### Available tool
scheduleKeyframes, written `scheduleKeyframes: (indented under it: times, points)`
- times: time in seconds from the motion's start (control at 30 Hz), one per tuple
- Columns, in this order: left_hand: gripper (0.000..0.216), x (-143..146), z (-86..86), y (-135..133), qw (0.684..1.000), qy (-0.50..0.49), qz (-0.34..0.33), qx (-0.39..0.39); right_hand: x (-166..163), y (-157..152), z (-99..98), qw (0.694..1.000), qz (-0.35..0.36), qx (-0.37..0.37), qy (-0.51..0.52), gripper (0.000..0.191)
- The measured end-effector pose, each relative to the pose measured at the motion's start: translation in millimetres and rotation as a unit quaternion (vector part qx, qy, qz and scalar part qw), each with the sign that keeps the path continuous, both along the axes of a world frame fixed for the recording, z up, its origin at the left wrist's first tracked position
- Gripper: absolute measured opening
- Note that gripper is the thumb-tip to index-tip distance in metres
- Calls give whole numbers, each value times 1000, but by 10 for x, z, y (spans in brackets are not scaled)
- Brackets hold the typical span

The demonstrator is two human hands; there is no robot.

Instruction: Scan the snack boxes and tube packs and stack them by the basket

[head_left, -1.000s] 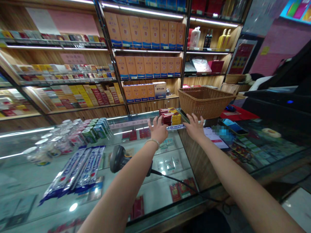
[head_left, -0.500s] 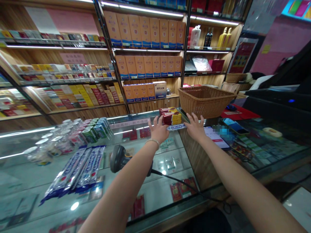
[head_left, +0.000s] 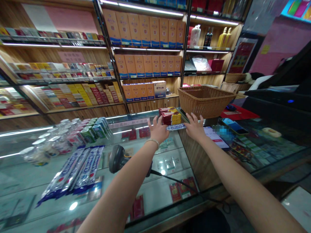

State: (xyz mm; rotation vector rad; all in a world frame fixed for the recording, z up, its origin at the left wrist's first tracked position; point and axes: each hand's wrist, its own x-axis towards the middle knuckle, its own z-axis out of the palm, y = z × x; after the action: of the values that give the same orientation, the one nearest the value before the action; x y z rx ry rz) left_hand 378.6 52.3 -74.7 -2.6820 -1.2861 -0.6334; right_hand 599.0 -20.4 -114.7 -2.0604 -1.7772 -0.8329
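A slim blue-and-white candy packet point(head_left: 176, 127) lies crosswise between my two hands on the glass counter. My left hand point(head_left: 157, 131), with a bracelet at its wrist, is at the packet's left end, fingers spread. At the right end is my right hand point(head_left: 195, 127), its fingers also apart. Both hands seem to touch the packet's ends; neither visibly closes around it. Just behind it stands a stack of red-and-yellow packs point(head_left: 172, 116). A dark green flat item point(head_left: 182, 114) leans beside the stack, partly hidden by my right fingers.
A wicker basket point(head_left: 205, 100) stands behind my right hand. A barcode scanner point(head_left: 118, 158) lies by my left forearm, its cable running right. Further left are long blue-and-silver packets point(head_left: 75, 171), small cartons point(head_left: 93, 131) and lidded jars point(head_left: 46, 147). A phone point(head_left: 234, 126) lies right.
Both hands stay almost where they were, with the packet still between them. The view has shifted very slightly; nothing else has visibly moved.
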Motion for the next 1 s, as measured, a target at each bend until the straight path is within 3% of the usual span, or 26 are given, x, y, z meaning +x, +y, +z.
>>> scheduleKeyframes:
  times: [1.0]
  points:
    - [32, -40, 18, 28, 1000, -8, 27, -13, 18, 8, -21, 1000, 2, -9, 10, 36]
